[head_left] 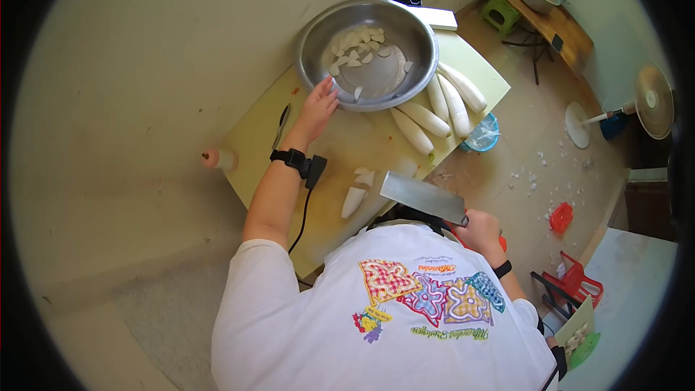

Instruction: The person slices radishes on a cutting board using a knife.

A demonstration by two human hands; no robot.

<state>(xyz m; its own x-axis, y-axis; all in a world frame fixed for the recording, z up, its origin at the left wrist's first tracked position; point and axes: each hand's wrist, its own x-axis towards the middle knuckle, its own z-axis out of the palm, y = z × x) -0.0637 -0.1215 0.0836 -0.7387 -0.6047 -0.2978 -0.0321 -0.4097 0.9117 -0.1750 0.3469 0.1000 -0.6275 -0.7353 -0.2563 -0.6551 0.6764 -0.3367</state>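
My left hand (318, 108) is at the near left rim of a large metal basin (308, 47), fingers apart, holding nothing that I can see. Cut white radish pieces (358, 42) lie inside the basin. In my right hand (481, 232) is the handle of a wide cleaver (422, 198), its blade flat above the table's near edge. A radish stub (352, 202) and a few cut pieces (365, 176) rest on the table left of the blade. Several whole peeled white radishes (454, 105) lie right of the basin.
The pale table (271, 166) bears a small knife (282, 122) and a bottle (219, 159) at its left edge. A lined blue bin (483, 134) stands beyond the right edge. Farther right are a fan (653, 100), a red stool (579, 282) and a wooden table (565, 32) with a bowl.
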